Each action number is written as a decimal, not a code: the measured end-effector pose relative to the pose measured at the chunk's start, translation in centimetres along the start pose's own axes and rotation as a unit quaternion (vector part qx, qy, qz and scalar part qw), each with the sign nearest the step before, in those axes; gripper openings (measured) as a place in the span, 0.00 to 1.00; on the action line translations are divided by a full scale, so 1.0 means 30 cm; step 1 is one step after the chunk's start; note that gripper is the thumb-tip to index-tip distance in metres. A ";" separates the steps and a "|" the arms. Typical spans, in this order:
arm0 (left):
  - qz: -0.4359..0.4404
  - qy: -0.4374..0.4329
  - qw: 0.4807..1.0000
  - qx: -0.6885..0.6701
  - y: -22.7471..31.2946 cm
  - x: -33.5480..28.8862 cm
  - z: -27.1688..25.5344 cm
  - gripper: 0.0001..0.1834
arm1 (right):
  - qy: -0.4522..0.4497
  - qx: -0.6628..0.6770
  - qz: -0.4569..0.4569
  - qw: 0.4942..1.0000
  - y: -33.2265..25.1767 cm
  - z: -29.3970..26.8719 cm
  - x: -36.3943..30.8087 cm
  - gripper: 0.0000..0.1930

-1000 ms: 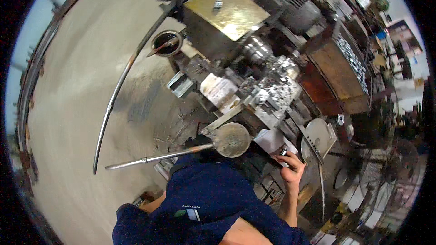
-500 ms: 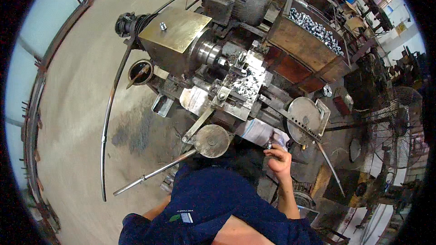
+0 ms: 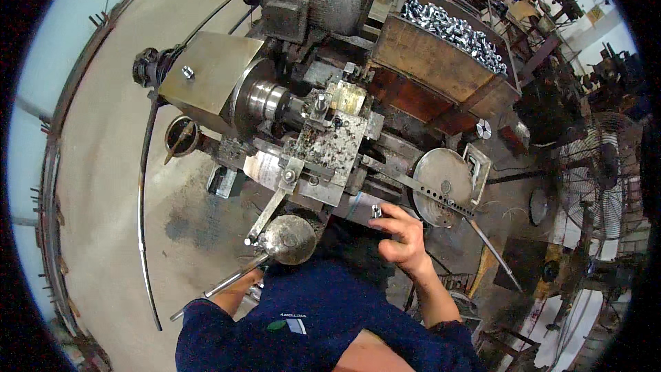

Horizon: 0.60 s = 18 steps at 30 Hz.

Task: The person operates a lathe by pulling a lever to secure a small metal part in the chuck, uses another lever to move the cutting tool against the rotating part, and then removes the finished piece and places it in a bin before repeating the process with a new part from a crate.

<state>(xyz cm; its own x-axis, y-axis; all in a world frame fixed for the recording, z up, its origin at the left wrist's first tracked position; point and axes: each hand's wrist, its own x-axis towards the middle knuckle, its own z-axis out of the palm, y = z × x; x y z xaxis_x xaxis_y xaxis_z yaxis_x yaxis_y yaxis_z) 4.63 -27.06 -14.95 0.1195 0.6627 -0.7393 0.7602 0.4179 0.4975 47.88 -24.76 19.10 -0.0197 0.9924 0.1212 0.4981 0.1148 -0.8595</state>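
My right hand (image 3: 405, 240) is raised in front of the lathe, pinching a small shiny metal sleeve (image 3: 376, 211) between thumb and fingertips. Behind it lies a pale cloth or paper (image 3: 358, 208) on the machine's near edge. My left hand (image 3: 256, 277) is low beside my body, near the long lever bar (image 3: 231, 285); its fingers are hidden. Metal chips cover the lathe's cross slide (image 3: 330, 145), to the right of the bright spindle nose (image 3: 267, 101). A round metal disc (image 3: 292, 240) on an arm stands between my body and the slide.
At the far right a rusty bin (image 3: 434, 65) holds many small metal sleeves. Another sleeve (image 3: 188, 72) stands on the headstock cover (image 3: 213, 62). A pot with a brush (image 3: 181, 136) is at the left. A larger disc (image 3: 444, 189) and a fan (image 3: 599, 172) stand right.
The view has shifted, so the machine appears further left. My right hand has moved up and left with the sleeve, closer to the slide. More of my left forearm shows by the lever.
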 end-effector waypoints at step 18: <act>0.351 -0.211 0.912 0.025 0.682 -0.818 -0.618 0.23 | -0.118 -0.501 -0.148 0.844 -0.245 0.272 0.745 0.12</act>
<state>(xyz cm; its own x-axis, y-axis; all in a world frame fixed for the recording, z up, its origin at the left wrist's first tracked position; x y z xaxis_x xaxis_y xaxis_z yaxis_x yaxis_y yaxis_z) 5.39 -23.25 21.79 0.8153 0.4530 -0.3606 0.4284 -0.0530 0.9020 36.69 -3.08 24.06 -0.3851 0.9214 0.0524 0.9223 0.3822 0.0574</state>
